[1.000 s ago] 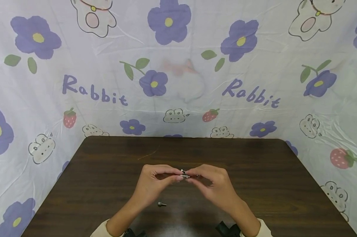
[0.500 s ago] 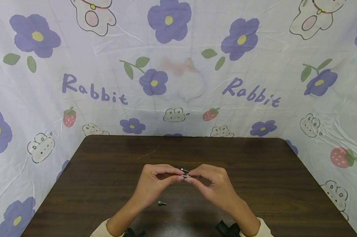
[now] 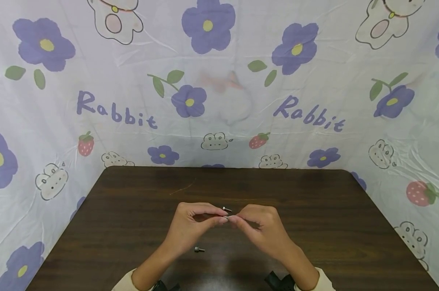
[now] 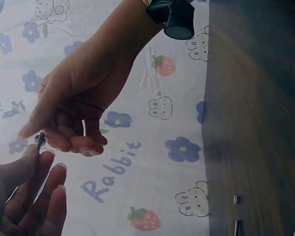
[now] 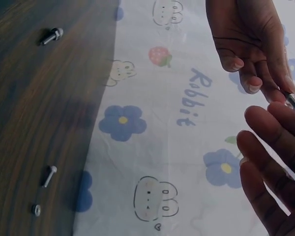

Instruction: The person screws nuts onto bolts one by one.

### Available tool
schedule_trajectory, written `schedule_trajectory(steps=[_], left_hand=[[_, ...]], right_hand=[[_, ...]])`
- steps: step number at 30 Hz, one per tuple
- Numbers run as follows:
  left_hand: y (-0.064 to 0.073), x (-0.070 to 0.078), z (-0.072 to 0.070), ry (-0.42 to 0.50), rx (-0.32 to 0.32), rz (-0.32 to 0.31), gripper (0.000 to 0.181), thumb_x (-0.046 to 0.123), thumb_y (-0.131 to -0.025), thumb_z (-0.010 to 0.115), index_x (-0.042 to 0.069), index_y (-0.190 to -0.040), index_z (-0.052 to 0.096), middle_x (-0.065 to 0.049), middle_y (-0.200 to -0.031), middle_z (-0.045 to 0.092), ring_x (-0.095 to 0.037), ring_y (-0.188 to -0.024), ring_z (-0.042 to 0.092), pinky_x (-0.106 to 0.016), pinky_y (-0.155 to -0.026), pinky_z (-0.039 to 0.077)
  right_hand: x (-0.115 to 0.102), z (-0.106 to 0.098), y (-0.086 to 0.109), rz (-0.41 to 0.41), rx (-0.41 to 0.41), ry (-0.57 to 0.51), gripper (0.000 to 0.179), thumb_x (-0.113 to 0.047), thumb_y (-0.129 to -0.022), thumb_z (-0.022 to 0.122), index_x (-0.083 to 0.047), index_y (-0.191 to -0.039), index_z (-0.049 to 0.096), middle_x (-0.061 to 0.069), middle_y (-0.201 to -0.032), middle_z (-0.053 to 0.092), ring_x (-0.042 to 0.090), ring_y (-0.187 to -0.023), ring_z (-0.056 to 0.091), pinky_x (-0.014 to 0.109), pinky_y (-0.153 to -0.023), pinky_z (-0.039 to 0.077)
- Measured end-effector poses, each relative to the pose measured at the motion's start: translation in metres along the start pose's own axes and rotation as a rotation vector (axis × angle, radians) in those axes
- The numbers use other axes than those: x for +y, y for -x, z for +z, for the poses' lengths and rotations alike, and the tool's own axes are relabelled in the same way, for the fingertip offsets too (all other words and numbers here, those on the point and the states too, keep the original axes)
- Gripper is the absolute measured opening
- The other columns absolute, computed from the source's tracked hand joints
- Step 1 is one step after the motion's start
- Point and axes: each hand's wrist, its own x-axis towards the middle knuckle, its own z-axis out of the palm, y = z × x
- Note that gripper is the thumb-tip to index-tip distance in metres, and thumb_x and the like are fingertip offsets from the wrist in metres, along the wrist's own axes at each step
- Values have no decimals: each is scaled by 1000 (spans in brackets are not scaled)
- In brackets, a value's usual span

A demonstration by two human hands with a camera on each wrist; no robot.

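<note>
A small silver-and-dark metal bolt (image 4: 41, 140) is held up in the air between two sets of fingertips, which partly hide it. In the head view, at its nine o'clock, the left hand (image 3: 193, 224) pinches one end between thumb and finger; at its three o'clock, the right hand (image 3: 264, 226) pinches the other end. Just off its twelve o'clock lies a slim, silver-coloured metal bolt with a pale head (image 3: 226, 209); between seven and eight o'clock lies a thicker, grey metal bolt (image 3: 199, 249). In the right wrist view, a small round silver metal nut (image 5: 36, 210) sits near the slim bolt, at its seven o'clock. Beneath spreads a dark brown wood-grain table (image 3: 132, 210); at twelve o'clock hangs a white, purple-flowered cloth (image 3: 234, 52).
</note>
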Motion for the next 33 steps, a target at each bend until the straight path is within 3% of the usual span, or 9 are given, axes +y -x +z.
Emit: schedule_trajectory(steps=[3,6,10,16,26,33], left_hand=[[0,0,-1,0,3,-6,10,11,-87,81,8,-96,81,-1,-92,78,-18,-79,74,-34,-65,62],[0,-1,-1,7,8,-15,9,11,-87,81,8,-96,81,-2,-93,78,-19,-81,74,-35,-66,62],[-1,-1,-2,25,11,-28,10,11,-88,80,6,-96,81,-3,-93,78,-20,-80,75,-36,-68,63],[-1,-1,-2,61,12,-39,10,10,-88,80,7,-97,81,-5,-93,78,-23,-79,76,-40,-69,63],[-1,1,-2,53,-3,8,10,5,-88,79,3,-98,80,-7,-93,78,-20,-80,75,-38,-68,62],[0,2,-1,51,-11,-2,10,6,-88,79,4,-98,80,-6,-92,78,-19,-78,74,-37,-67,63]], right_hand=[[-1,0,0,7,4,13,4,-12,-95,74,-12,-92,77,-1,-84,74,9,-75,70,20,-68,57],[-1,0,0,-1,18,36,19,-24,-94,75,-8,-105,76,2,-93,75,10,-78,68,20,-70,56],[-1,0,-1,-51,32,40,28,-19,-90,80,-5,-113,73,5,-97,75,13,-76,66,19,-69,55],[0,0,-4,-112,45,42,23,-4,-85,82,-6,-107,75,5,-95,75,16,-78,70,18,-69,56],[0,1,-4,-114,46,27,9,-13,-93,76,-8,-100,76,3,-91,75,14,-82,72,25,-72,59],[0,1,-2,-78,27,11,5,-14,-96,73,-10,-96,76,0,-89,74,12,-81,71,22,-72,58]])
